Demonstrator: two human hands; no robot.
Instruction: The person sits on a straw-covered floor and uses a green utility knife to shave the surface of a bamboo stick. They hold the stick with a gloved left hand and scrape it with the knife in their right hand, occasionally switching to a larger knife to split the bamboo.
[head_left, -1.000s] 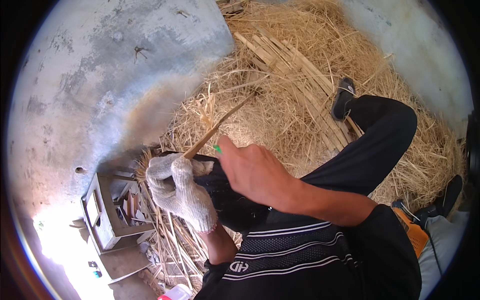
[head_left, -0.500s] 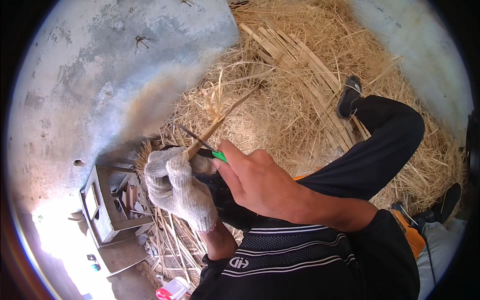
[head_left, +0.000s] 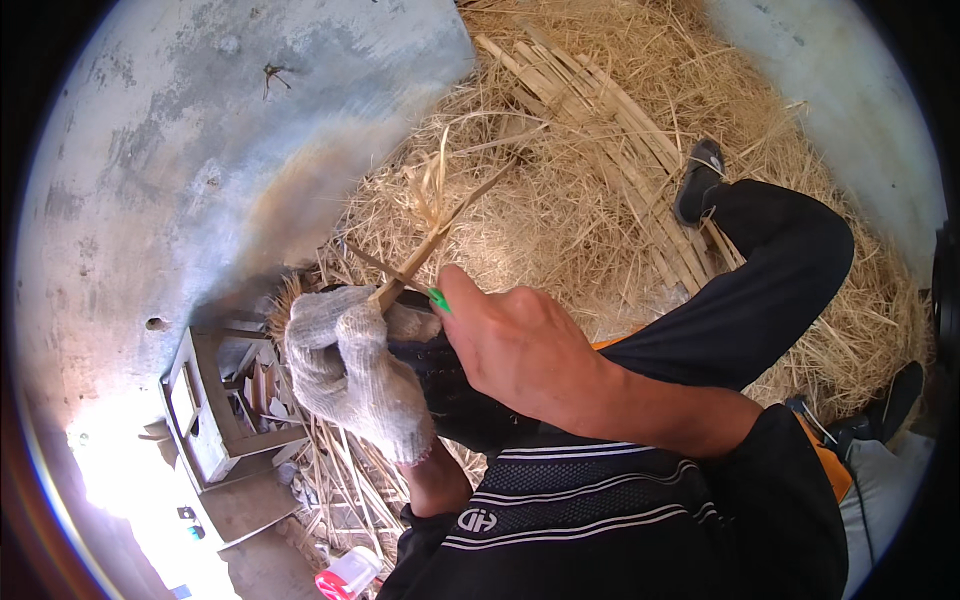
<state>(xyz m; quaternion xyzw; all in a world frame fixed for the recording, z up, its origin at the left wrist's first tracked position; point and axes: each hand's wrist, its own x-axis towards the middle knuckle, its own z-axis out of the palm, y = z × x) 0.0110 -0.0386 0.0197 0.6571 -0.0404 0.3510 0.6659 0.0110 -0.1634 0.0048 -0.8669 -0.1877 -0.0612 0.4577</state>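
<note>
My left hand (head_left: pixel 355 365), in a whitish knitted work glove, is closed around the near end of a bamboo strip (head_left: pixel 428 250). The strip points up and to the right, with thin curled shavings (head_left: pixel 432 190) standing from its side. My bare right hand (head_left: pixel 520 340) is wrapped around the green handle of a knife (head_left: pixel 385 265). Just beyond the glove, the narrow dark blade lies across the strip. Most of the handle is hidden in my fist. Dark cloth (head_left: pixel 445 385) is visible beneath my hands.
Loose straw-coloured shavings (head_left: pixel 560 240) cover the floor, with a bundle of long bamboo slats (head_left: pixel 610 130) on them. A wooden box frame (head_left: pixel 215 440) with scraps stands left, by the stained wall (head_left: pixel 200 150). Below it is a red-lidded clear jar (head_left: pixel 350 572). Another person's grey-clad leg (head_left: pixel 880 510) shows right.
My right hand has shifted slightly, and the knife's angle against the strip has changed a little. Less of the green handle shows. The left hand keeps its hold on the strip.
</note>
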